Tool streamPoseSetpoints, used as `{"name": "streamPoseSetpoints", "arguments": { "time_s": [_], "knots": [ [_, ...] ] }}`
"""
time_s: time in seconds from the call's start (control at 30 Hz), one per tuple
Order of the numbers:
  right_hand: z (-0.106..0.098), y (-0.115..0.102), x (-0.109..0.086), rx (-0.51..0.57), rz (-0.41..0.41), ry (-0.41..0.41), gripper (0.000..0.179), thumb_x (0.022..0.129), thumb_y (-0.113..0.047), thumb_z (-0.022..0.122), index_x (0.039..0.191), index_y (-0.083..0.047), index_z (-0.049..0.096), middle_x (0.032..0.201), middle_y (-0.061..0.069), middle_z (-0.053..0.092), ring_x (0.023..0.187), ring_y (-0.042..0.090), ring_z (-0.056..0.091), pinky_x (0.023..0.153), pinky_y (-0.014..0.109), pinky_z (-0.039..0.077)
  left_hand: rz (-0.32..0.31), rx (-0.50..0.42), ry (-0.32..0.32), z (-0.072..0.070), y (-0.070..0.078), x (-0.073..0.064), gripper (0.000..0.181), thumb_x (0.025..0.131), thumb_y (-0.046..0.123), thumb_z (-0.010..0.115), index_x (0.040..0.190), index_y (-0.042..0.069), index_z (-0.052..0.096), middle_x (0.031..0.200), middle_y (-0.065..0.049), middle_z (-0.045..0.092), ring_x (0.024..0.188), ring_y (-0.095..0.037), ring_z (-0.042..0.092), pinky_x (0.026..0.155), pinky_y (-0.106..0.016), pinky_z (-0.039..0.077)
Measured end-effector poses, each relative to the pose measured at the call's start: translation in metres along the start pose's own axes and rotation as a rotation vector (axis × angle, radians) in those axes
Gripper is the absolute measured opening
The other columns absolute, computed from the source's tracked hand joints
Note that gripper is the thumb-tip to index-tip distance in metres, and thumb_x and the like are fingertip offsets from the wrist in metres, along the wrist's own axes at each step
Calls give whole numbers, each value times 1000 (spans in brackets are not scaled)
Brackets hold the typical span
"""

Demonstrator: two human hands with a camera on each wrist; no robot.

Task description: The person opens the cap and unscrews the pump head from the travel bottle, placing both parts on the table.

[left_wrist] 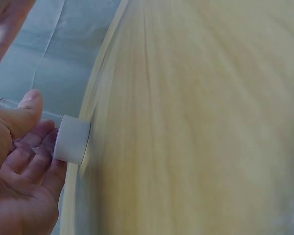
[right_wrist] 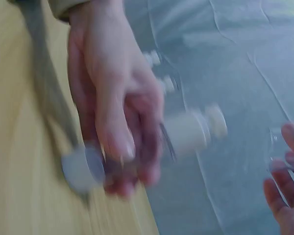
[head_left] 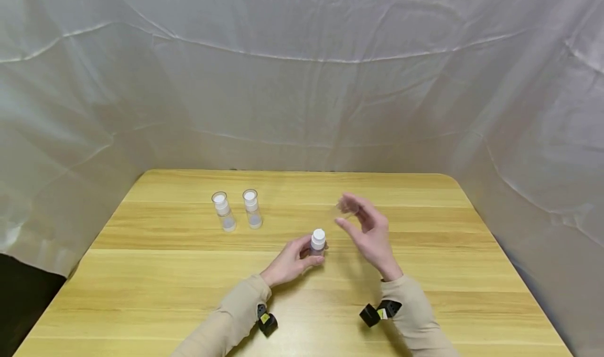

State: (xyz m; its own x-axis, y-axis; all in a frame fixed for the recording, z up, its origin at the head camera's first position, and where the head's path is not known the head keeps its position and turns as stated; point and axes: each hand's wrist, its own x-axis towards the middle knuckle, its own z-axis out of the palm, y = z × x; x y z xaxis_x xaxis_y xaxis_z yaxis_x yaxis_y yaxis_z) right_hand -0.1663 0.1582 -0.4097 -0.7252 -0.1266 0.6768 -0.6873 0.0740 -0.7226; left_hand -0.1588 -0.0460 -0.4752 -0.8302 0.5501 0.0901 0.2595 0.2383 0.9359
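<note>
My left hand (head_left: 291, 263) grips a small clear pump bottle (head_left: 318, 239) with a white pump top, standing upright near the middle of the table. In the left wrist view the bottle's white base (left_wrist: 72, 139) sticks out past the fingers. The right wrist view shows the white pump head (right_wrist: 215, 121) uncovered. To the right, my right hand (head_left: 373, 236) is raised, holding a clear cap (right_wrist: 278, 147) between thumb and fingers. It is apart from the bottle, and blur makes the cap faint in the head view.
Two similar bottles (head_left: 224, 211) (head_left: 252, 208) with clear caps over their white tops stand upright at the back left. The wooden table (head_left: 165, 289) has rounded far corners. A grey-white sheet (head_left: 302, 95) hangs behind it and along the sides.
</note>
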Motion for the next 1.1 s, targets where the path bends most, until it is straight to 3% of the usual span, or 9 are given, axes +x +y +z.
{"name": "streamPoseSetpoints", "arguments": {
  "time_s": [0.07, 0.2, 0.33, 0.43, 0.6, 1.1],
  "knots": [
    [-9, 7, 2, -42, 5, 76, 54, 77, 23, 70, 128, 15, 56, 112, 12, 69, 103, 7, 65, 96, 15, 55, 1, 3, 4, 0, 1, 1, 42, 96, 12, 66, 134, -2, 57, 129, -17, 68, 124, -31, 62, 114, -44, 48],
    [-29, 27, 0, -291, 80, 147, 52, 78, 15, 76, 128, 9, 60, 109, 24, 68, 100, 15, 65, 91, 10, 54, -1, -1, 9, -1, 0, 1, 41, 96, 12, 65, 134, -2, 57, 129, -18, 68, 125, -34, 62, 115, -46, 47],
    [-49, 45, -6, -520, 241, 111, 52, 79, 11, 77, 127, 7, 61, 112, 26, 70, 101, 33, 67, 93, 30, 59, 5, -11, 7, -1, -2, 1, 40, 97, 11, 65, 134, -4, 56, 129, -20, 67, 126, -36, 61, 116, -48, 46],
    [-61, 54, -10, -610, 375, 48, 51, 82, 7, 76, 129, 4, 59, 117, 26, 69, 106, 41, 66, 99, 51, 56, 6, -14, 5, 0, -2, 1, 41, 97, 11, 65, 134, -4, 56, 129, -20, 67, 126, -35, 61, 116, -48, 46],
    [-72, 63, -15, -686, 510, -28, 50, 86, 1, 74, 133, 2, 56, 120, 27, 67, 110, 44, 63, 101, 58, 52, 1, -5, 2, 1, -1, 1, 42, 97, 12, 65, 135, -3, 55, 130, -18, 67, 126, -34, 61, 116, -44, 47],
    [-81, 71, -19, -726, 612, -57, 48, 90, -2, 71, 134, 1, 55, 127, 29, 64, 116, 46, 63, 104, 59, 50, -2, -28, -3, 2, -3, 1, 42, 97, 9, 64, 136, -4, 54, 130, -20, 66, 128, -36, 60, 117, -48, 44]
  ]
}}
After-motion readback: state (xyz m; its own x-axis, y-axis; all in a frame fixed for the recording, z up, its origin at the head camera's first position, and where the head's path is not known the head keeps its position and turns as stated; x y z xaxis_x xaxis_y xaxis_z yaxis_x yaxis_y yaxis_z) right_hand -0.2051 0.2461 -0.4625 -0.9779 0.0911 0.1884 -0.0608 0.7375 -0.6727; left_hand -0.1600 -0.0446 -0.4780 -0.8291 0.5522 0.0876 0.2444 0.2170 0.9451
